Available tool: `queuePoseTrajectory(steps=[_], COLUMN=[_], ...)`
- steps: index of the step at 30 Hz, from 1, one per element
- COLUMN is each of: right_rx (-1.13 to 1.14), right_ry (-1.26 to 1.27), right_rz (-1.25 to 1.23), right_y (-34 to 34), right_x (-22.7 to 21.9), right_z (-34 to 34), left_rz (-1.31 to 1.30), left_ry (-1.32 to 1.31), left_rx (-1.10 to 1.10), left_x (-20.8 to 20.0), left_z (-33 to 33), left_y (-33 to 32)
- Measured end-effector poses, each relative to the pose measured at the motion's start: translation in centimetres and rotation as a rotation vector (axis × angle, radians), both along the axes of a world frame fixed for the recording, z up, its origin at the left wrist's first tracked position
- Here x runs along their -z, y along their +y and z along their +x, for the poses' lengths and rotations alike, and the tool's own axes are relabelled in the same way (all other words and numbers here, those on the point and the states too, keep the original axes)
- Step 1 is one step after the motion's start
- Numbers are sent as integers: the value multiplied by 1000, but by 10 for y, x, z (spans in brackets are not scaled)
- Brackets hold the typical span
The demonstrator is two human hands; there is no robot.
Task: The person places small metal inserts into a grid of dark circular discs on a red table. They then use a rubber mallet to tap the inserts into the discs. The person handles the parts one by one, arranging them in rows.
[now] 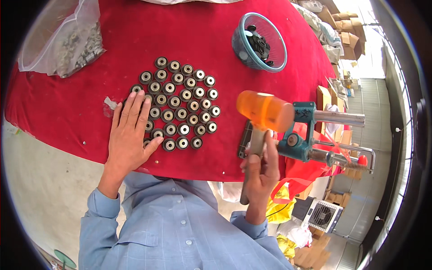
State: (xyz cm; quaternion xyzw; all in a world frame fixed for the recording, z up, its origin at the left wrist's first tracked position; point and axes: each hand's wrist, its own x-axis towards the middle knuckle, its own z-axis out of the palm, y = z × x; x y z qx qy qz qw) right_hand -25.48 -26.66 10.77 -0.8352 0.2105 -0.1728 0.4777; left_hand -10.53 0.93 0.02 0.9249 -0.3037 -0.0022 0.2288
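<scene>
A group of several small black rollers with metal bearings in their centres (180, 113) lies flat on the red cloth (180, 27). My left hand (128, 135) rests flat with its fingers stretched along the left edge of that group, covering parts of some rollers. On the right, my right hand (262, 177) is wrapped round the handle of a mallet with a translucent orange head (263, 110). The mallet head is held up to the right of the rollers, apart from them. It overlaps part of the teal press behind it in the picture.
A clear bluish plastic tub (282, 38) with dark parts stands at the back right. At the far left, a clear bag (40, 51) holds small metallic pieces. The teal hand press (292, 140) with a steel shaft sits at the table's right edge, beside a dark metal block (244, 139).
</scene>
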Motion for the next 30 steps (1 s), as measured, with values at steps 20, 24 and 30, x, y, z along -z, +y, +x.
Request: queuePoseTrajectory(steps=[20, 24, 30], right_rx=[-199, -131, -127], right_ry=[189, 315, 115], right_rz=[-121, 43, 128], right_y=[4, 6, 4], right_x=[50, 25, -2], right_z=[28, 40, 43], left_rz=[-26, -26, -23], left_ry=[-5, 9, -3], left_rx=[9, -5, -4], left_x=[0, 2, 3], left_z=[2, -1, 1], left_y=[-1, 1, 0])
